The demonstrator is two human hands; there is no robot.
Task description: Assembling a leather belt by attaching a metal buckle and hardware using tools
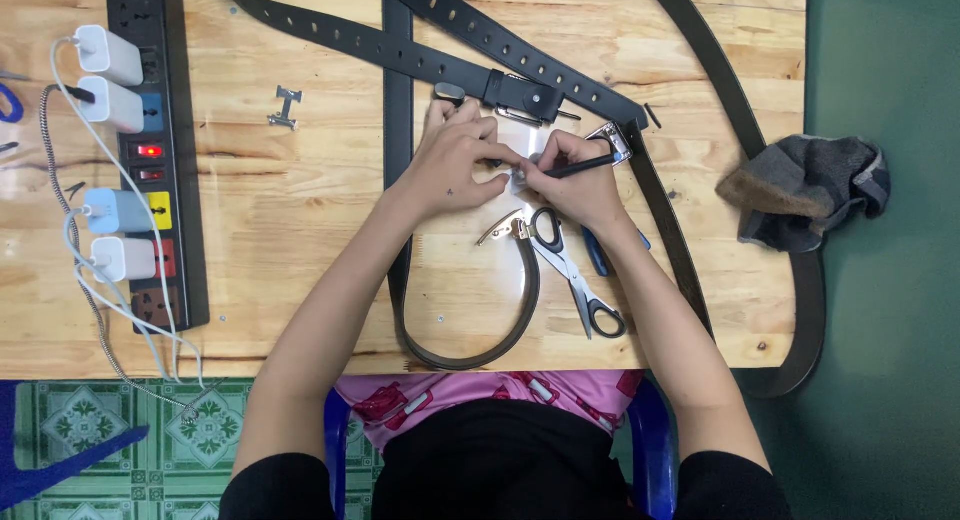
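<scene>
My left hand (pixel 453 158) presses down on a black belt strap (pixel 398 130) and pinches a small metal piece at its fingertips. My right hand (pixel 580 185) holds a thin black tool (pixel 582 166), its tip pointing left at that pinched spot. A silver buckle frame (pixel 617 140) lies just beyond my right hand. The strap loops down around the table's front edge and back up beside black-handled scissors (pixel 575 275).
More perforated black belts (pixel 480 30) cross the wooden table (pixel 300 230) at the back. A black power strip (pixel 158 150) with white chargers lies left. A small metal clip (pixel 285 107) sits apart. A grey cloth (pixel 805 190) hangs off the right edge. Blue-handled pliers (pixel 597 255) lie under my right wrist.
</scene>
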